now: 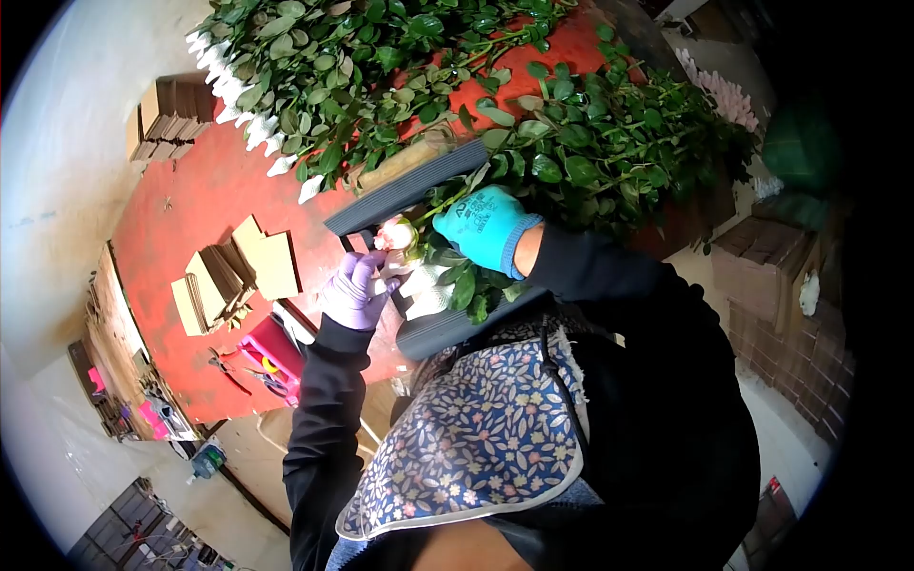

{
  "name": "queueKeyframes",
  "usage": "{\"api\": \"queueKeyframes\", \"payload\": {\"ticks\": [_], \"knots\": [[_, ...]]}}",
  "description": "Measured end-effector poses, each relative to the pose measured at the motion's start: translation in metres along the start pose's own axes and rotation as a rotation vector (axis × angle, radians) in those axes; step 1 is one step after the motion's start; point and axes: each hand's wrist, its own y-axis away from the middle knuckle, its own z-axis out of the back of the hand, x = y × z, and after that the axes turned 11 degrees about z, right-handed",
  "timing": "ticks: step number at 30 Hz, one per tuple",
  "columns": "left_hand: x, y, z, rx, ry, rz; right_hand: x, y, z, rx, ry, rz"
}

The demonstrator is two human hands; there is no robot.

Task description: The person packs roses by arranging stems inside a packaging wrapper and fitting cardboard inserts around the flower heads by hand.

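Floral apron (pixel 476 438) and dark sleeves fill the near view, worn by the person whose hands work just above. Left hand (pixel 354 290), in a purple glove, has its fingers curled around the pale rose (pixel 395 234), seemingly at the bud's base. Right hand (pixel 486 226), in a teal glove, is closed over the stem and leaves just right of the bud. Rose petals look soft and easily bruised, and the flower looks light; the stem is stiffer, so the stem below the bud is the safer place to grip, probably minding thorns. Under the rose lies a dark ribbed tray (pixel 409 190), resting on a red table (pixel 190 200). Above and right of the rose, leafy stems (pixel 590 133) lie piled, with white buds (pixel 238 105) at the upper left. Left of the rose sit stacks of cardboard (pixel 233 276), and lower left a pink box (pixel 271 357) beside what may be shears. Beyond the table, the room has pale walls and more cardboard stacks.
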Motion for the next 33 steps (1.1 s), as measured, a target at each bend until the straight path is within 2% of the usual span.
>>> {"api": "queueKeyframes", "payload": {"ticks": [1, 3, 6, 8, 11, 15, 17, 18, 20, 21, 22, 23, 25, 27, 28, 29, 31, 33], "knots": [[-0.003, 0.003, -0.002, -0.054, 0.105, 0.105, -0.001, 0.000, 0.000, 0.006, -0.006, 0.002], [-0.002, 0.010, -0.009, 0.007, -0.025, 0.157, -0.001, 0.000, -0.002, 0.006, -0.020, 0.016], [0.000, 0.010, -0.014, -0.066, -0.056, 0.105, -0.002, -0.001, -0.001, 0.051, -0.027, -0.018], [0.004, 0.012, -0.018, -0.102, 0.048, 0.055, 0.000, -0.001, 0.001, 0.065, -0.025, -0.014], [0.003, 0.019, -0.017, -0.133, 0.068, 0.123, 0.000, -0.002, 0.005, 0.076, -0.022, -0.030], [0.026, 0.037, -0.010, -0.244, 0.185, 0.143, -0.001, -0.002, 0.001, 0.090, -0.018, -0.045], [0.029, 0.040, 0.000, -0.376, 0.445, 0.182, -0.004, 0.001, -0.001, 0.048, -0.042, -0.026], [0.031, 0.050, 0.003, -0.330, 0.634, 0.247, -0.006, 0.003, -0.002, 0.012, -0.065, 0.000], [0.017, 0.044, 0.018, -0.288, 0.737, 0.154, -0.010, 0.006, 0.002, 0.033, -0.117, 0.011], [0.008, 0.039, 0.029, -0.222, 0.598, 0.075, -0.010, 0.008, 0.008, 0.051, -0.166, 0.022], [-0.003, 0.030, 0.031, -0.130, 0.500, 0.051, -0.007, 0.008, 0.027, 0.177, -0.250, -0.031], [-0.014, 0.022, 0.029, -0.040, 0.402, 0.024, -0.007, 0.009, 0.033, 0.178, -0.250, -0.029], [-0.032, 0.013, 0.020, 0.094, 0.434, 0.106, -0.010, 0.016, 0.039, 0.090, -0.343, 0.146], [-0.056, -0.002, 0.017, 0.029, 0.455, 0.103, -0.008, 0.022, 0.037, 0.080, -0.265, 0.195], [-0.054, -0.006, 0.018, 0.083, 0.426, 0.045, -0.008, 0.024, 0.033, 0.046, -0.254, 0.219], [-0.051, -0.011, 0.015, 0.046, 0.517, -0.069, -0.008, 0.027, 0.030, 0.009, -0.243, 0.241], [-0.026, 0.000, 0.001, 0.084, 0.690, -0.094, -0.003, 0.029, 0.021, 0.010, -0.185, 0.184], [-0.028, 0.010, 0.005, 0.154, 0.857, 0.174, 0.005, 0.027, 0.018, 0.046, -0.116, 0.118]]}}
